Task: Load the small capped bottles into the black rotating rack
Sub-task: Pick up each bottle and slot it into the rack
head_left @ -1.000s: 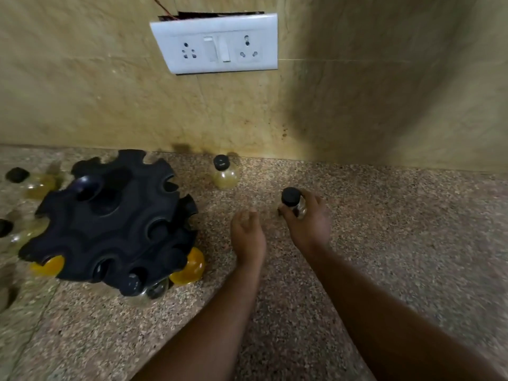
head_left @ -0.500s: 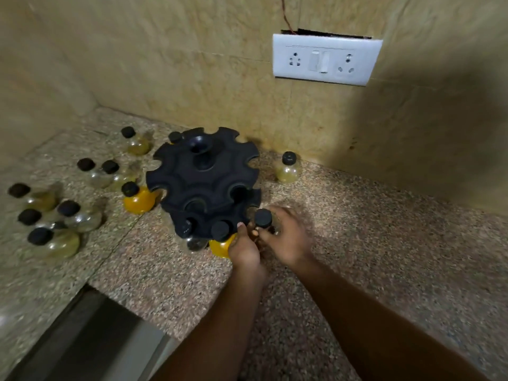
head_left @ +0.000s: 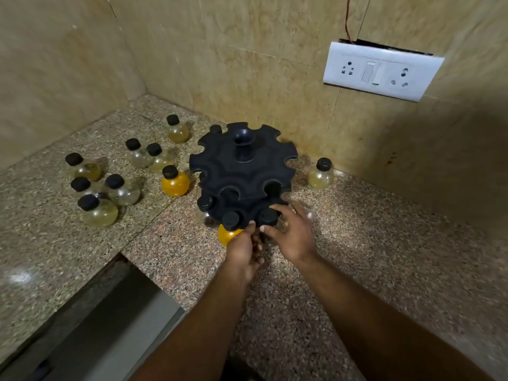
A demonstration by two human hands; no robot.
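Observation:
The black two-tier rotating rack (head_left: 242, 166) stands on the speckled counter near the back wall. Its lower tier holds a clear bottle (head_left: 206, 204) and an orange bottle (head_left: 227, 235) at the front. My right hand (head_left: 291, 235) is shut on a clear black-capped bottle (head_left: 268, 217) set at the lower tier's front slot. My left hand (head_left: 243, 251) touches the rack's front edge beside it, fingertips against the orange bottle; its grip is hidden. Several loose bottles (head_left: 99, 213) stand to the left, and an orange one (head_left: 175, 182) is close to the rack.
A pale yellow bottle (head_left: 320, 174) stands right of the rack by the wall. A white socket plate (head_left: 382, 71) hangs above. The counter edge (head_left: 143, 270) drops off at the lower left. Tiled walls meet in a corner at the back left.
My right hand carried the capped bottle left from the open counter to the rack's front lower slot. My left hand moved up to the rack with it. The view swung left.

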